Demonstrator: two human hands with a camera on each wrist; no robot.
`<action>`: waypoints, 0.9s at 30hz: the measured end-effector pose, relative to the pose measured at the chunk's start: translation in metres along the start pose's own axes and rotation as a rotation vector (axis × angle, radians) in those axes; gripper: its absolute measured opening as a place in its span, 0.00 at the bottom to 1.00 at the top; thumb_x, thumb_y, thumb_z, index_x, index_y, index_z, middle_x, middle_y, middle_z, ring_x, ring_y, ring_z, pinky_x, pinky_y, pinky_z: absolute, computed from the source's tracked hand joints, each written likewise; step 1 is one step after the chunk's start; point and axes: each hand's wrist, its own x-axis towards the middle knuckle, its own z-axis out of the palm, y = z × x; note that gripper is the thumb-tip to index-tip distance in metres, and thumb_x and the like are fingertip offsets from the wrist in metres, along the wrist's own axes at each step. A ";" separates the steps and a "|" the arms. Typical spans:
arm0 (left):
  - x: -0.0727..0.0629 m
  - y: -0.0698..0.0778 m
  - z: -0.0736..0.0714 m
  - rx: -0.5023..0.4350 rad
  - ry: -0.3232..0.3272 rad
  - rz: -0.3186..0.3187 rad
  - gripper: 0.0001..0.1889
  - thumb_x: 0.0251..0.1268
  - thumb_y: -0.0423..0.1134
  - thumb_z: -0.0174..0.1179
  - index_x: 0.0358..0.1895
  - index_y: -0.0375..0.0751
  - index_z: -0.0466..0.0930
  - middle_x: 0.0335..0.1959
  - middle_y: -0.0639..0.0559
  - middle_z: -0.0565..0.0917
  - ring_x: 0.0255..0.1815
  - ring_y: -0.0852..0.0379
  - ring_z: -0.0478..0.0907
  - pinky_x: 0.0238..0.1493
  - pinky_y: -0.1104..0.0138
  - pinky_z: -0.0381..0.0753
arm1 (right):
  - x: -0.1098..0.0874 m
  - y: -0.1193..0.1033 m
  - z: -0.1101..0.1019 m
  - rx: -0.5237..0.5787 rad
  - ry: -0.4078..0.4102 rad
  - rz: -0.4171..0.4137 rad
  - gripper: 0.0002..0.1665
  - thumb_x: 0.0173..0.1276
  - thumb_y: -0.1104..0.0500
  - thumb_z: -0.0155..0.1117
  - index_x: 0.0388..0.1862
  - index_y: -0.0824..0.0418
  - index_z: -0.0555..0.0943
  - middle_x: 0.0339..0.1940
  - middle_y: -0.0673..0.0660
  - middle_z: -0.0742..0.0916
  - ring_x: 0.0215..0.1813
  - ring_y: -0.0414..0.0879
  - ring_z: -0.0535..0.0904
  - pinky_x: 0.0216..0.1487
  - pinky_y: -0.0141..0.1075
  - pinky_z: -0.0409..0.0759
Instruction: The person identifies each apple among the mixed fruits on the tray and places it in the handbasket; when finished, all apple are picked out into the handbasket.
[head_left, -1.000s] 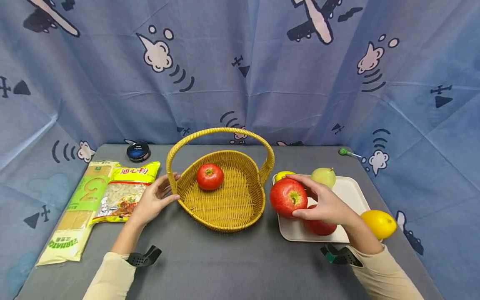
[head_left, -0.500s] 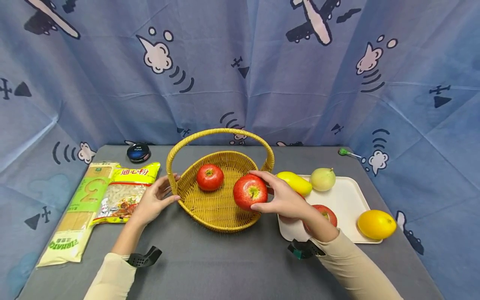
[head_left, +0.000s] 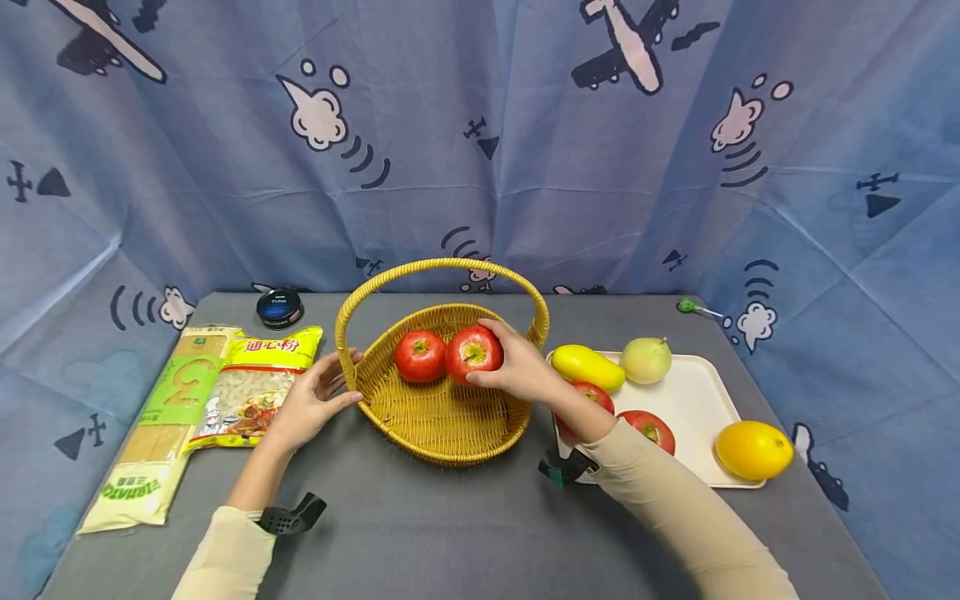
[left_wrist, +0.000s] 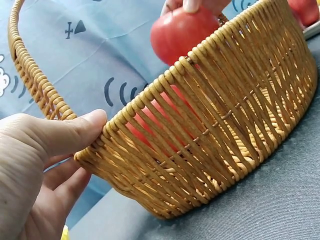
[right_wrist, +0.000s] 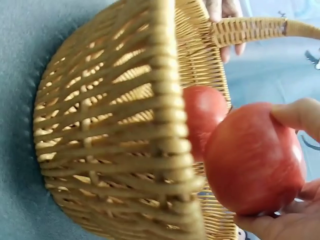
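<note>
Head view: left hand (head_left: 311,402) pinches the basket (head_left: 442,425) by its rim at the handle's foot; across the tray (head_left: 697,396) slants the right arm (head_left: 667,500), and right hand (head_left: 517,364) has thumb and fingers clamped round a red apple (head_left: 472,354) above the basket, near a second red fruit (head_left: 418,357) inside.

Surface (head_left: 420,533): matt cloth
Basket (head_left: 442,429): woven wicker, ribbed, faintly glossy
Apples (head_left: 472,350): smooth, shiny skins
Tray (head_left: 693,400): smooth plastic (so it looks to me), toward the surface's right edge
</note>
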 end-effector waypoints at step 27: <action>-0.001 0.000 0.000 0.001 -0.003 -0.016 0.32 0.58 0.28 0.64 0.66 0.30 0.62 0.65 0.33 0.69 0.66 0.57 0.68 0.61 0.82 0.68 | 0.034 0.018 0.032 0.074 0.094 0.176 0.50 0.53 0.57 0.74 0.71 0.64 0.60 0.65 0.67 0.66 0.61 0.60 0.68 0.60 0.51 0.74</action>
